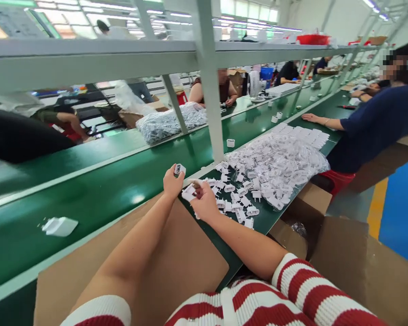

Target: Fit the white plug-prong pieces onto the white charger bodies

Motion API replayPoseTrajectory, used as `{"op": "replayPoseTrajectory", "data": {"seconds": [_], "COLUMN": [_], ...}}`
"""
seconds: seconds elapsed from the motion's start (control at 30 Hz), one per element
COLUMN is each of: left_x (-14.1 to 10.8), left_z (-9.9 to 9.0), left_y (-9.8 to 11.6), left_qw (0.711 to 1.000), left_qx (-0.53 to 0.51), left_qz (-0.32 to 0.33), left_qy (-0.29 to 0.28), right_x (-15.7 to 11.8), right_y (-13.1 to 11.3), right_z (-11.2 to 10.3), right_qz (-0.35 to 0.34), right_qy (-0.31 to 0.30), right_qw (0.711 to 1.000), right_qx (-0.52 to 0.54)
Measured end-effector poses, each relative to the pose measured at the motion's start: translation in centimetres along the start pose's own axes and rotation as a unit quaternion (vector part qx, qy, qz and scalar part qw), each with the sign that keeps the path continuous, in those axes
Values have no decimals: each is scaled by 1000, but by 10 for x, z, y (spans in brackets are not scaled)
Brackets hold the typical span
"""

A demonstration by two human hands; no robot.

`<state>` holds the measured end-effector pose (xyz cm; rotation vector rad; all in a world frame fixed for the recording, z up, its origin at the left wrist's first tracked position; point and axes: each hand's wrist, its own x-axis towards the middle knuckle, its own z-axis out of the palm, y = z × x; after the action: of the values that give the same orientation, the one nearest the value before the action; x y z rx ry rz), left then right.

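Note:
My left hand (173,183) is closed around a small white charger housing (180,169) whose dark opening faces me, held over the edge of the green belt. Just to its right, my right hand (205,201) pinches a white plastic plug piece (189,192); the fingers partly cover it. Beside my right hand, many loose white plug pieces (236,197) lie scattered on the dark green bench. A finished-looking white plug adapter (60,226) with metal pins lies on the belt at the left.
A brown cardboard sheet (177,253) lies under my forearms. Behind the loose pieces sits a clear bag of white parts (282,163). A pale upright post (209,81) rises beyond my hands. A co-worker in dark blue (381,117) sits at the right, above open cardboard boxes (343,240).

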<state>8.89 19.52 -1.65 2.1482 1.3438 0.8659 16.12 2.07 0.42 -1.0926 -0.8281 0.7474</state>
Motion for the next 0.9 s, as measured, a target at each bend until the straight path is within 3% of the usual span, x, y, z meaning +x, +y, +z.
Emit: {"op": "replayPoseTrajectory", "data": {"seconds": [0.07,0.17,0.3,0.43,0.5,0.57,0.7,0.8,0.9], "left_x": [-28,-80,-153,-201,-213,-218,-215,-212,-212], "left_z": [-18,-48,-82,-92,-89,-86,-86,-88,-89], "left_y": [-7,-16,-16,-11,-10,-9,-9,-9,-9], "left_qw": [1000,999,997,989,988,988,981,976,974], "left_qx": [-18,-37,-42,-74,-110,-138,-175,-199,-205], "left_qz": [-11,-6,50,83,63,33,39,50,54], "left_qy": [14,3,-33,-96,-85,-65,-78,-73,-76], "right_x": [0,-4,-11,-17,-20,-22,-27,-33,-38], "right_y": [-6,-16,-26,-27,-28,-29,-35,-38,-36], "right_z": [1,0,-5,-10,-14,-19,-25,-24,-20], "right_qz": [56,100,105,106,66,-24,-198,-244,-272], "right_qy": [-9,-15,-80,-196,-222,-220,-280,-336,-352], "right_qw": [993,985,986,975,970,959,882,833,802], "right_qx": [102,142,104,6,-73,-179,-324,-365,-399]}}
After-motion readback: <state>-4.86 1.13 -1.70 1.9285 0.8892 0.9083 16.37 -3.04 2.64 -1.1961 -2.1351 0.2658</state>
